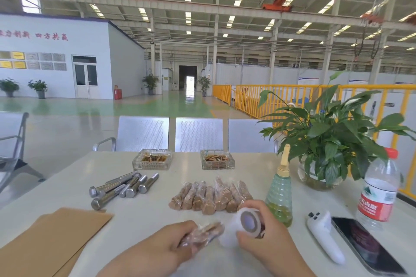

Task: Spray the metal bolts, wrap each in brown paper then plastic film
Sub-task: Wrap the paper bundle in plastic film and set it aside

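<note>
A paper-wrapped bolt point(203, 233) is gripped in the left hand point(177, 243) above the table point(146, 213), while the plastic film roll point(248, 222) is held against it by the right hand point(262, 235).

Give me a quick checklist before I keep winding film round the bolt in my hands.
1. Left hand grips the paper-wrapped bolt: ok.
2. Right hand holds the film roll next to the bolt: ok.
3. Film covers the whole of this bolt: cannot tell, the hand hides its lower end.
4. Room by the row of finished wrapped bolts to set this one down: ok, bare table lies beside it.
5. Bare bolts left to do: not ok, several lie unwrapped.
6. Brown paper and spray bottle on the table for the next one: ok.
</note>
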`<state>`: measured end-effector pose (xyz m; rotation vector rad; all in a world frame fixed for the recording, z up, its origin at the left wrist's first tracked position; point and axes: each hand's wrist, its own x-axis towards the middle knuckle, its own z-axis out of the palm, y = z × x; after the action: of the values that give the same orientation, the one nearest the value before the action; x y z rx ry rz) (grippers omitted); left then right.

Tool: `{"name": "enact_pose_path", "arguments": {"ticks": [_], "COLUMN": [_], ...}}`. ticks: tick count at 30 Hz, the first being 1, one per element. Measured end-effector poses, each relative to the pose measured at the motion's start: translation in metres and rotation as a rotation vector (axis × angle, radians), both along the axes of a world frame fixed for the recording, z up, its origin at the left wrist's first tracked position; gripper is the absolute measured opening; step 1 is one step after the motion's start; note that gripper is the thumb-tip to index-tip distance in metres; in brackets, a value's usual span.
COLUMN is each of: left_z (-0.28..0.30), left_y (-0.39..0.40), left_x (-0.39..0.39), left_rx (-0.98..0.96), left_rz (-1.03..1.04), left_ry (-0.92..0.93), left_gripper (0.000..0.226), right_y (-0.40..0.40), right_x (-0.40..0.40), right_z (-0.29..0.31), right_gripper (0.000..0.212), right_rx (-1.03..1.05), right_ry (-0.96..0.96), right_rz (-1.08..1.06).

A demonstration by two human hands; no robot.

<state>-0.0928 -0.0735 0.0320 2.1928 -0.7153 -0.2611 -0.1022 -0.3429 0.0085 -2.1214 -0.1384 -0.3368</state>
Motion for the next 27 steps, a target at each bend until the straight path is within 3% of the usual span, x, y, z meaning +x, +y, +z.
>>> {"name": "enact_pose_path", "arguments": {"ticks": [2, 5, 7, 9, 12, 14, 17, 19, 21, 23, 25, 27], "left_z": [0.009, 0.012, 0.007, -0.002, -0.014, -0.018, -0.016, -0.021, -0.023, -0.024, -0.027, -0.028], "left_y": [-0.001, -0.009, -0.013, -0.012, -0.009, -0.013, -0.021, -0.018, -0.011, -0.008, -0.008, -0.012], "left_x": [-0.006, -0.001, 0.008, 0.016, 0.021, 0.020, 0.017, 0.018, 0.016, 0.016, 0.019, 0.022], "left_rx": [-0.249, -0.524, -0.475, -0.366, -0.249, -0.270, -0.641, -0.785, -0.771, -0.628, -0.439, -0.329], "left_rz": [-0.047, 0.055, 0.191, 0.280, 0.305, 0.318, 0.313, 0.269, 0.205, 0.219, 0.302, 0.401], "left_ry": [0.141, 0.253, 0.163, 0.065, 0.015, 0.144, 0.637, 0.715, 0.629, 0.441, 0.222, 0.032], "left_gripper": [0.021, 0.026, 0.022, 0.016, 0.011, 0.022, 0.037, 0.033, 0.031, 0.039, 0.041, 0.029], "right_y": [0.006, 0.024, 0.039, 0.048, 0.054, 0.061, 0.069, 0.070, 0.075, 0.074, 0.073, 0.075], "right_x": [-0.002, 0.000, 0.000, -0.001, -0.004, -0.007, -0.017, -0.027, -0.036, -0.045, -0.041, -0.032], "right_z": [0.005, 0.000, -0.002, -0.003, 0.000, 0.005, 0.008, 0.014, 0.028, 0.042, 0.044, 0.042], "right_gripper": [0.050, 0.047, 0.045, 0.057, 0.063, 0.063, 0.070, 0.073, 0.064, 0.054, 0.058, 0.052], "right_rx": [0.255, 0.673, 0.961, 1.135, 1.293, 1.356, 1.219, 1.136, 1.201, 1.293, 1.389, 1.412], "right_ry": [0.064, 0.216, 0.324, 0.380, 0.386, 0.384, 0.411, 0.454, 0.549, 0.571, 0.533, 0.472], "right_rz": [0.054, 0.144, 0.174, 0.185, 0.200, 0.167, 0.164, 0.254, 0.374, 0.503, 0.492, 0.377]}}
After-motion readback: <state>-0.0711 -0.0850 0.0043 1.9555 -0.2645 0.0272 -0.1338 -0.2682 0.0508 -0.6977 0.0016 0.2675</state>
